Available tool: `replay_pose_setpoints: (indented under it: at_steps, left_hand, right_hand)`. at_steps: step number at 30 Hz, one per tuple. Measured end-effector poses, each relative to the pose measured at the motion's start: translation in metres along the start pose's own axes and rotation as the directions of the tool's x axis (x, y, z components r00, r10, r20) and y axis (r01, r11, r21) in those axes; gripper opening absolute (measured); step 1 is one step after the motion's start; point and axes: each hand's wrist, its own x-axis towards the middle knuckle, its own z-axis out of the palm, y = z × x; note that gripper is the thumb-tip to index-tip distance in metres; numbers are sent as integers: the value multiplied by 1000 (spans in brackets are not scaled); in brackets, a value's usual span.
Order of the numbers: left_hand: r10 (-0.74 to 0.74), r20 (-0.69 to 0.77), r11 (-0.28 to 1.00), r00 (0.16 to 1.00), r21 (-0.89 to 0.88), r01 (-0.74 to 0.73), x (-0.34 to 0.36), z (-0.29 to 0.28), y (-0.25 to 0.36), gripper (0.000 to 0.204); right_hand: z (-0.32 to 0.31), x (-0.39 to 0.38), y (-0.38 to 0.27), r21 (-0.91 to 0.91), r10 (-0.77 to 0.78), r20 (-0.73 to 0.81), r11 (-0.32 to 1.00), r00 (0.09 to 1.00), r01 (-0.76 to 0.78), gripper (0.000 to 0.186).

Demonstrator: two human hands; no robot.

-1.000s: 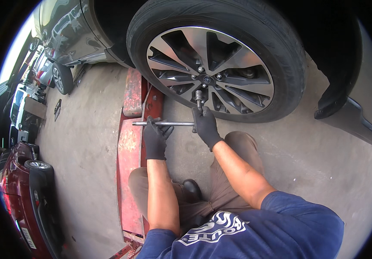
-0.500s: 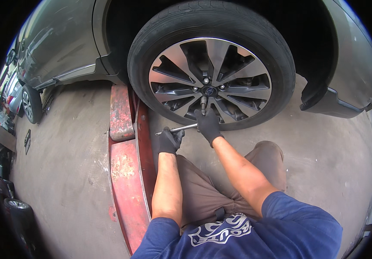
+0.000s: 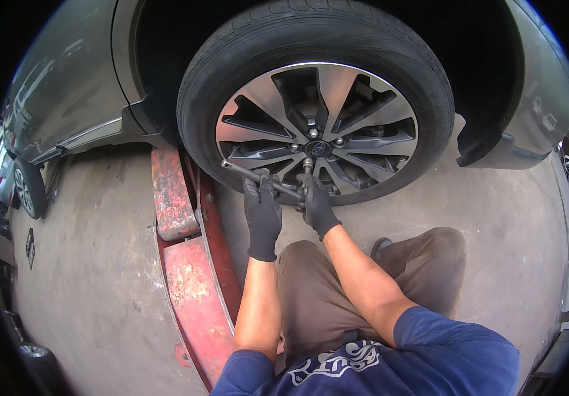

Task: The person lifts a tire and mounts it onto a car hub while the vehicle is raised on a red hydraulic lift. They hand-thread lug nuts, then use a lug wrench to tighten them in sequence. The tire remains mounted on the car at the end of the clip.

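Observation:
Both my hands, in dark gloves, are on a metal socket wrench (image 3: 241, 170) in front of the car wheel (image 3: 258, 99). My left hand (image 3: 263, 214) is closed round the handle, whose end sticks out up and to the left past my fingers. My right hand (image 3: 317, 206) grips the head end, just below the socket (image 3: 307, 163). The socket points at the lower-left part of the hub, beside the centre cap (image 3: 318, 149), and appears to sit over a lug nut there. Other lug nuts (image 3: 313, 133) show above the cap. My fingers hide the wrench's head.
A worn red lift arm (image 3: 189, 270) runs along the floor at my left, under the grey car (image 3: 66, 86). My bent knees (image 3: 430, 264) are below the wheel. Another wheel (image 3: 28, 188) stands far left, and a loose wheel (image 3: 37, 356) lies at lower left.
The wrench handle has swung upward, its free end now higher and left of the hub. My left hand has risen with it. My view has shifted slightly and my right knee has moved right.

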Motion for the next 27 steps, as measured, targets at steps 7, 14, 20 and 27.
replay_pose_setpoints:
  at_steps: [7, 14, 20, 27]
  left_hand:
    - [310, 571, 417, 760, 637, -648, -20, 81, -22, 51]
    - [155, 800, -62, 580, 594, -802, -25, 86, -125, 40]
    - [-163, 768, 704, 620, 530, -472, -65, -9, -184, 45]
    - [-766, -11, 609, 642, -332, 721, -18, -69, -168, 86]
  right_hand:
    - [-90, -19, -68, 332, -26, -110, 941, 994, 62, 61]
    - [-117, -79, -178, -679, -906, -44, 336, 421, 653, 40]
    - [3, -39, -32, -842, -342, 42, 494, 939, 217, 59]
    - [12, -8, 18, 54, -98, 60, 994, 993, 95, 40]
